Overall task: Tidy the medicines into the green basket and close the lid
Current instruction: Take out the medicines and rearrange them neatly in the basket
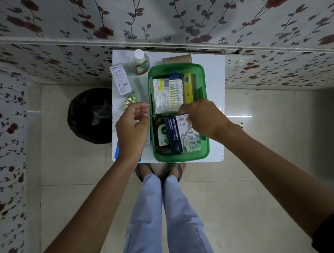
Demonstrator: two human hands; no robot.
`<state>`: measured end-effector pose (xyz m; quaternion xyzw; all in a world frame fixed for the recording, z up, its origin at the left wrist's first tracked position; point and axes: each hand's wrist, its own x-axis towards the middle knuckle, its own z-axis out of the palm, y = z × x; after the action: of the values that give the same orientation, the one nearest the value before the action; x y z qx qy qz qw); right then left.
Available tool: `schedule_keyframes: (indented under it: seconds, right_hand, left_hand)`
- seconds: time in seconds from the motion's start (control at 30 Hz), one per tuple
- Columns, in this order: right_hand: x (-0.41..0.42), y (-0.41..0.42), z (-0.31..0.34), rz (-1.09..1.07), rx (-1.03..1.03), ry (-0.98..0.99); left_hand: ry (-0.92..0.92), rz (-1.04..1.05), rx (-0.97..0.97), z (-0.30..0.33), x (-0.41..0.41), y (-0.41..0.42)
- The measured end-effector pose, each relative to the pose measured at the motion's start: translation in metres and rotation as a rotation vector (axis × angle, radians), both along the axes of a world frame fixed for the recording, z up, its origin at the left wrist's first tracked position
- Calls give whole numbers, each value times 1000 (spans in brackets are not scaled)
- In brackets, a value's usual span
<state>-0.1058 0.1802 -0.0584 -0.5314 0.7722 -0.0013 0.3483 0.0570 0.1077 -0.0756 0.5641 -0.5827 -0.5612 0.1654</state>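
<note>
The green basket (203, 151) sits open on a small white table (217, 70), filled with several medicine packs. My right hand (201, 117) reaches into it and pinches the far end of a navy and white medicated dressing box (178, 134) that lies over a Dettol pack (162, 133). My left hand (132, 127) hovers at the basket's left rim, fingers apart and holding nothing. On the table to the left lie a white box (119, 79), a gold blister strip (131, 101) and a small white-capped bottle (141, 62). No lid can be made out.
A brown roll (177, 58) lies behind the basket. A blue item (117, 149) peeks out under my left wrist. A black waste bin (91, 114) stands on the floor left of the table. Flowered walls close in behind and to the left.
</note>
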Motion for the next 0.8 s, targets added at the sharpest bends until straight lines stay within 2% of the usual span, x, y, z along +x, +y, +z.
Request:
schedule_keyframes:
  seconds: [0.1,0.2,0.27,0.4,0.6,0.7,0.8]
  right_hand:
    - [-1,0,3,129,8,101]
    - [3,1,5,341,-60,420]
    - [3,-3,8,364,-57,544]
    - [3,-1,-9,306,26,498]
    - [21,14,-29,261,-9,665]
    - [30,14,-29,199,-29,690]
    - [32,10,-18,129,-5,573]
  left_hand:
    - [-16,-19,-25,-3,0,0]
    - [-34,-45,-32,-6,1,-1]
    - [-38,-41,-31,-7,2,-1]
    - [-40,-30,-18,-9,3,-1]
    - [-14,-15,32,-13,9,-2]
    - [-41,28,35,-17,22,-11]
    - [-161,48,13,-23,40,-21]
